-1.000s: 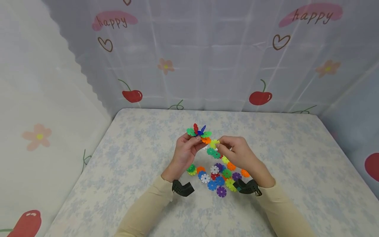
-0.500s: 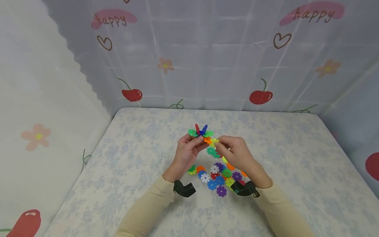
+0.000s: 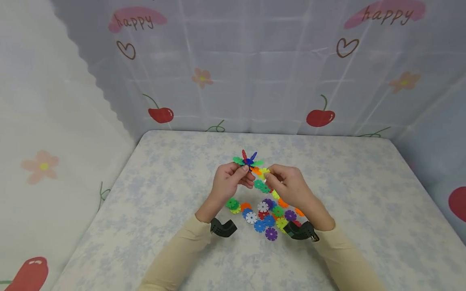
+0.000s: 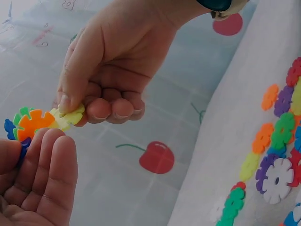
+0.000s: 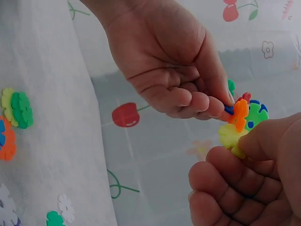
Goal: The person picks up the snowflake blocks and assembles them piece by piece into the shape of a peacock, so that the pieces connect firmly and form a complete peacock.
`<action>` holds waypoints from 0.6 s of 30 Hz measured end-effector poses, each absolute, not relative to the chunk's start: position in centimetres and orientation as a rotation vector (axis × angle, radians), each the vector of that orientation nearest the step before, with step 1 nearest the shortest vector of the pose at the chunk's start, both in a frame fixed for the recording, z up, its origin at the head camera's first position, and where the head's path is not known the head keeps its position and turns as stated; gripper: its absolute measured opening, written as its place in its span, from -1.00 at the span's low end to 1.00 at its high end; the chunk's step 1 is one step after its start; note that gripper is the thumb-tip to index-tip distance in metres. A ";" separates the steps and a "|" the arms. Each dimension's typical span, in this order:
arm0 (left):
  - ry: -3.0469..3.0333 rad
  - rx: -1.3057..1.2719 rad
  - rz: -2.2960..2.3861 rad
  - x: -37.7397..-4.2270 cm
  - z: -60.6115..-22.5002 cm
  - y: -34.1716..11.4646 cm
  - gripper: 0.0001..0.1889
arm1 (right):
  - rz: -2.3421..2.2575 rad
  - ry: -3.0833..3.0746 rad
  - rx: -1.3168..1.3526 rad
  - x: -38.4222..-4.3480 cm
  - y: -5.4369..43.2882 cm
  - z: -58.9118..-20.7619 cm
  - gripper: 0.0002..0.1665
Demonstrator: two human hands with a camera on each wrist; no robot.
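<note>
Above the table, my left hand (image 3: 227, 182) pinches a small cluster of slotted plastic snowflake discs between thumb and fingers. A blue disc (image 3: 249, 161) forms its middle, with red, blue and green discs standing out around it. An orange disc (image 4: 35, 125) projects from the cluster toward my right hand (image 3: 291, 184). That hand pinches a yellow disc (image 5: 230, 135) by thumb and index finger, and the yellow disc meets the orange disc's edge. How deep their slots engage is hard to see. The left wrist view shows the right hand's other fingers curled below the yellow disc.
Below the hands, loose snowflake discs lie in a pile on the pale floral tablecloth (image 3: 174, 194), among them a purple disc (image 3: 271, 234) and a white disc (image 3: 251, 218). Green discs (image 3: 232, 203) lie near the left wrist. A printed curtain (image 3: 251, 72) hangs behind the table.
The cluster has shifted slightly right, toward the right hand, and turned a little. The left hand's lower fingers now show spread beneath it. The right hand keeps its pinch on the yellow disc.
</note>
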State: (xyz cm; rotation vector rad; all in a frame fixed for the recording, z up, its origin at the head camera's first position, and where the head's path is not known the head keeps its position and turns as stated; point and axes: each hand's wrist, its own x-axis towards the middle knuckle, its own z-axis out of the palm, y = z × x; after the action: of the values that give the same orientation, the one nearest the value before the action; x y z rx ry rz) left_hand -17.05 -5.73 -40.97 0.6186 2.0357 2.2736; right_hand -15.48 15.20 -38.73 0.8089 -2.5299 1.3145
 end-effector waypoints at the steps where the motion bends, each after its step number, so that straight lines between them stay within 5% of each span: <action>1: 2.046 0.618 2.283 -17.0 -41.0 -5.7 -0.69 | 1.317 -2.525 0.803 -15.5 15.1 -38.8 -0.76; 18: 2.005 0.548 2.413 -16.8 -42.4 -4.7 -0.66 | 1.448 -2.336 0.655 -15.1 13.3 -39.7 -0.84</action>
State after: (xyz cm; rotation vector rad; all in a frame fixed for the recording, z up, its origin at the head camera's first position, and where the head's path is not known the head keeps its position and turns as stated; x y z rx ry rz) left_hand -16.79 -4.71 -42.44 0.5477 2.0052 2.4126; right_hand -15.08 13.31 -39.71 0.6553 -2.3356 1.4485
